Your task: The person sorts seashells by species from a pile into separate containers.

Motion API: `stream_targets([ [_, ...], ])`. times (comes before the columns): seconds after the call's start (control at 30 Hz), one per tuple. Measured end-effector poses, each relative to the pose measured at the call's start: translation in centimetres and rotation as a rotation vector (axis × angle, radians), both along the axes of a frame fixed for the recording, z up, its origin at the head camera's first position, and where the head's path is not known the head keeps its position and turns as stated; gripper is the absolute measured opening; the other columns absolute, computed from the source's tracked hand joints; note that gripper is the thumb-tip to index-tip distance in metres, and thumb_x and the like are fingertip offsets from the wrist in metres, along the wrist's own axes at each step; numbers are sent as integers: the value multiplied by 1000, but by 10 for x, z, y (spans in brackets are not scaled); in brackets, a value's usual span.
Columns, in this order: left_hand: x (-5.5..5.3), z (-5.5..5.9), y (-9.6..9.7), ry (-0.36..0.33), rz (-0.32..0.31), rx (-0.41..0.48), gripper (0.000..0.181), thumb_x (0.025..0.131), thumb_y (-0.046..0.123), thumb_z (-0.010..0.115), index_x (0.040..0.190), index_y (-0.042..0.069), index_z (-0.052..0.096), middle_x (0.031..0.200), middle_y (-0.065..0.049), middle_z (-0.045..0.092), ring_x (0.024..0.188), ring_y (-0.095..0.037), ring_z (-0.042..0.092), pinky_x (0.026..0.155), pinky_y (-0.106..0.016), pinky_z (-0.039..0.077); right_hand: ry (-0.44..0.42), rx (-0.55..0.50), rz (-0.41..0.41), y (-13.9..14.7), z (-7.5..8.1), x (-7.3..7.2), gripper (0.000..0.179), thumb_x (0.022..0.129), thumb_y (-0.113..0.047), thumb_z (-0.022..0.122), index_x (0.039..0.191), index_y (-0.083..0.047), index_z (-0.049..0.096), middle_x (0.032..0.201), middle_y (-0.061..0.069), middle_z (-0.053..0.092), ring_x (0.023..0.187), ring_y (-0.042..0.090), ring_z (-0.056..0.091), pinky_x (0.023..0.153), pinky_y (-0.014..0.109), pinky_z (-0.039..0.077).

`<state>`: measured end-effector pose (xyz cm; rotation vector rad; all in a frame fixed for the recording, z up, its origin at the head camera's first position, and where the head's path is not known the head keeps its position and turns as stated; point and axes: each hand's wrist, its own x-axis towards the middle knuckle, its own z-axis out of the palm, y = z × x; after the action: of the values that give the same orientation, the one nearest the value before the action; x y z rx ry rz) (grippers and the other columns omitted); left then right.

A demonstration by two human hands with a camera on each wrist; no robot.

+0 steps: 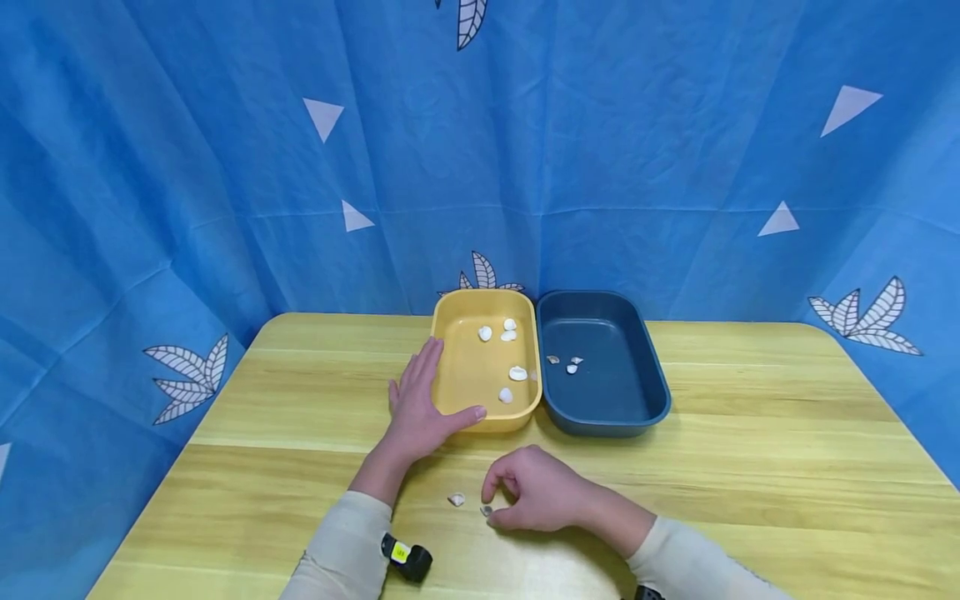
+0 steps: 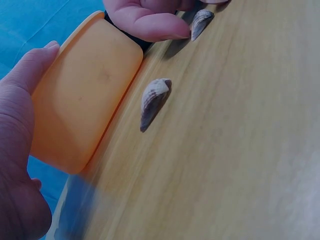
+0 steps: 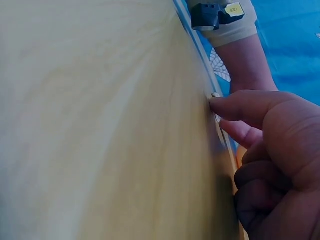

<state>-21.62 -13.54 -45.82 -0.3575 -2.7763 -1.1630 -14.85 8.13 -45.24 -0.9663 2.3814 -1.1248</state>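
Observation:
My left hand (image 1: pixel 420 417), fingers spread, rests on the left side and near corner of the yellow tray (image 1: pixel 450 421). Several white seashells (image 1: pixel 517 374) lie inside that tray. On the table in front of it, my right hand (image 1: pixel 543 492) has its thumb and index finger at opposite ends of a small greyish seashell (image 1: pixel 486 510). In the left wrist view this seashell (image 2: pixel 201 24) still lies at the table surface between the fingertips. A second ribbed seashell (image 2: pixel 155 102) lies loose to its left. In the right wrist view, the fingers (image 3: pixel 240 107) mostly hide the pinched shell.
A dark blue tray (image 1: pixel 607 425) stands right beside the yellow one and holds 3 small shells (image 1: pixel 572 368). Both trays are near the table's back edge, against a blue patterned curtain (image 1: pixel 645 150). The wooden table (image 1: pixel 787 433) extends to both sides.

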Motion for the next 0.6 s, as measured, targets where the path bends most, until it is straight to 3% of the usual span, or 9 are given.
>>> stream_targets([
  [0.13, 0, 0, 0, 1, 2, 7, 116, 75, 60, 80, 162, 22, 14, 166, 6, 9, 150, -29, 10, 110, -68, -5, 17, 13, -5, -2, 0, 1, 13, 78, -17, 82, 83, -22, 72, 48, -19, 40, 48, 0, 42, 56, 20, 45],
  [0.37, 0, 0, 0, 1, 3, 4, 116, 74, 66, 77, 162, 29, 11, 166, 9, 7, 150, -28, 10, 111, -67, -5, 35, 24, -13, -2, -2, 1, 11, 79, -18, 80, 82, -24, 71, 48, -19, 41, 48, -1, 43, 56, 20, 45],
  [0.6, -1, -1, 0, 1, 2, 14, 115, 75, 61, 80, 162, 24, 14, 166, 5, 9, 150, -29, 10, 110, -68, -5, 33, 18, -22, -2, -2, 0, 11, 79, -18, 81, 84, -22, 72, 49, -18, 41, 48, -1, 43, 54, 20, 44],
])
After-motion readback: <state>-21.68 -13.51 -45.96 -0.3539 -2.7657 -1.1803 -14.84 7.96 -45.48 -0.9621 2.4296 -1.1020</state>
